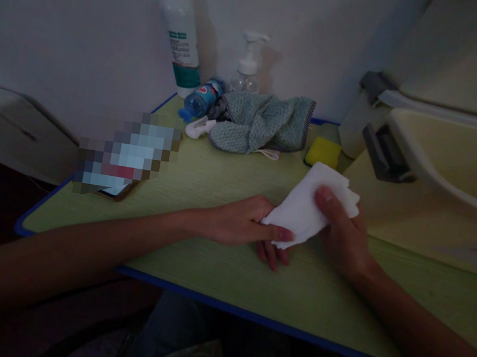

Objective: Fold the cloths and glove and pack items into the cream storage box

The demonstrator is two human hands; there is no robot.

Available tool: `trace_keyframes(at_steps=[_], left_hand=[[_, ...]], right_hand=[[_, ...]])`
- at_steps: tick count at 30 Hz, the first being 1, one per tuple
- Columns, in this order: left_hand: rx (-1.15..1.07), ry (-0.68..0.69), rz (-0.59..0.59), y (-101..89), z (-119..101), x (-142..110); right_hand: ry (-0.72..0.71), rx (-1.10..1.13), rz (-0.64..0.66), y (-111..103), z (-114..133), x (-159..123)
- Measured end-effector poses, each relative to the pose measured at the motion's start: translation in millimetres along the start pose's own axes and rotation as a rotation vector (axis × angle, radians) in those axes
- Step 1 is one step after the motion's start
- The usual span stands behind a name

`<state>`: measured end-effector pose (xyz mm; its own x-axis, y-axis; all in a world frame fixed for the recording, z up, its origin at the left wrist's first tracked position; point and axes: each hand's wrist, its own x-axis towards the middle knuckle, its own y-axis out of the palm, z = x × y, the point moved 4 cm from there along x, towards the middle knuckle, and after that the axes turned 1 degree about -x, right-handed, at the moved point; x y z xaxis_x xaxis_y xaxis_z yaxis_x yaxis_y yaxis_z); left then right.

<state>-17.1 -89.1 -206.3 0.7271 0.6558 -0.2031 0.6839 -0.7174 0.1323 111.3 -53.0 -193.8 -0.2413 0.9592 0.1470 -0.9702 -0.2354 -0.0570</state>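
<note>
Between my two hands, just above the tabletop, is a folded white paper tissue (pixel 300 203). My left hand (pixel 249 222) pinches its lower left corner, thumb on top and fingers beneath. At the upper right end, my right hand (pixel 347 235) grips the tissue with the thumb pressed on its face; the other fingers are mostly hidden behind it. A yellow sponge (pixel 324 153) lies just beyond the tissue's far edge. Farther back is a crumpled grey-green cloth (pixel 265 123) with a dark checked border.
On the green table (pixel 206 270) are a phone (pixel 143 151) with blurred screen, a small blue bottle (pixel 203 100) lying tilted, a white nozzle (pixel 200 128), a tall white bottle (pixel 179 36) and a pump bottle (pixel 247 68). A cream bin (pixel 434 197) stands at the right.
</note>
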Motion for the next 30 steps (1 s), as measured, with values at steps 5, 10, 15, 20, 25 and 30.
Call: trace_keyframes(at_steps=[5,10,15,20,25,30], left_hand=[[-0.001,-0.023,0.017,0.0,-1,0],[-0.08,0.006,-0.018,-3.6,-3,2],[-0.091,0.022,-0.097,-7.9,-5,3],[-0.056,0.0,-0.073,-5.3,-4,2],[-0.074,0.024,-0.045,-3.8,-2,2],[-0.101,0.011,-0.018,-2.5,0,0]], right_hand=[[-0.052,-0.039,0.014,0,3,-4],[-0.114,-0.078,0.009,-3,1,-1],[-0.168,-0.125,0.146,8,8,-2],[-0.226,-0.211,0.154,12,26,-7],[-0.379,-0.315,0.122,6,37,-5],[-0.479,-0.348,0.144,6,39,-7]])
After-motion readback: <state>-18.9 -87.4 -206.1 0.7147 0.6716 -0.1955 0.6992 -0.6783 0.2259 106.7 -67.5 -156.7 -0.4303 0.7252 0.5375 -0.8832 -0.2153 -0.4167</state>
